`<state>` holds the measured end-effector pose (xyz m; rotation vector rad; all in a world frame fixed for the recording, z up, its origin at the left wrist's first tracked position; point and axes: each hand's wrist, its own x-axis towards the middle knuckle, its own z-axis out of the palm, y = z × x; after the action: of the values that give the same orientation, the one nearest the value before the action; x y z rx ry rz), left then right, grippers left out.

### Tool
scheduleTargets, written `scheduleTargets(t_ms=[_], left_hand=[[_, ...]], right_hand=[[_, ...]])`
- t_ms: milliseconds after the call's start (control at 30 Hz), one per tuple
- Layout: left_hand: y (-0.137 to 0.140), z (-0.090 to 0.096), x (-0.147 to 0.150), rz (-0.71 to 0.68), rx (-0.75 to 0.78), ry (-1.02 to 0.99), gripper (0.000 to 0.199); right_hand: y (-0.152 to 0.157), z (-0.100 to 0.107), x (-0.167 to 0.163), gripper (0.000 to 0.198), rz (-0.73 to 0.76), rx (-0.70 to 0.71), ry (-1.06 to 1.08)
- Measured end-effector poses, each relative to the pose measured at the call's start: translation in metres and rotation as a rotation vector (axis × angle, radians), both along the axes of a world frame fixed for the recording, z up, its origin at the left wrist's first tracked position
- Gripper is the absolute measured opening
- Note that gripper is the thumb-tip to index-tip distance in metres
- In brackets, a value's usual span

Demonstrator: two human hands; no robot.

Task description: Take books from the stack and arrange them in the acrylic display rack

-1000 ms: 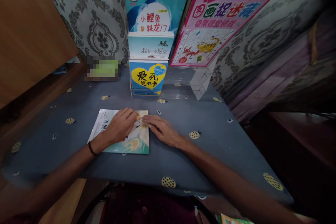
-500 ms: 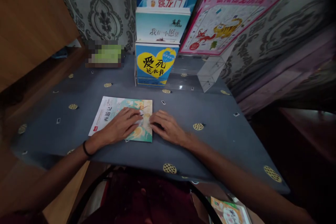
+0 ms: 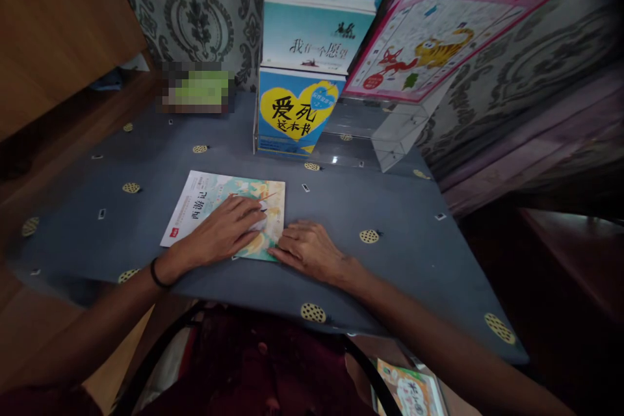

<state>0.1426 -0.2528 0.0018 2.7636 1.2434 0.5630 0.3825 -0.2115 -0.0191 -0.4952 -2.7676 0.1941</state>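
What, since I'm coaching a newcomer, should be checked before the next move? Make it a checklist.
1. Book lying flat on the table: ok.
2. Left hand laid over the book: ok.
3. Right hand at the book's right edge: ok.
4. Book apart from the clear stand: ok.
5. Book's front fully visible: not ok, the left hand hides part.
6. Firm right-hand grip: cannot tell, contact is partly hidden.

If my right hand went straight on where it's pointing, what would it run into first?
Your right hand, at the right edge of the 西游记 book and pointing left over its cover, would likely meet your left hand first, though depth is unclear.
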Motion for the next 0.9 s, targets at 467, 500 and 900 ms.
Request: scheduleTargets(t_ms=[467,500,900], left_hand=[[-0.003,-0.001,0.002,0.01,0.036,0.029,0.026],[-0.003,-0.001,0.002,0.01,0.039,0.032,0.026],[-0.004,-0.001,0.003,0.042,0.048,0.032,0.026]], right_hand=[[0.029,-0.002,-0.012,0.049,-0.118,0.083,-0.118],[0.032,-0.002,-0.014,0.048,-0.131,0.084,-0.126],[0.08,0.013,-0.031,0.048,-0.34,-0.017,-0.312]])
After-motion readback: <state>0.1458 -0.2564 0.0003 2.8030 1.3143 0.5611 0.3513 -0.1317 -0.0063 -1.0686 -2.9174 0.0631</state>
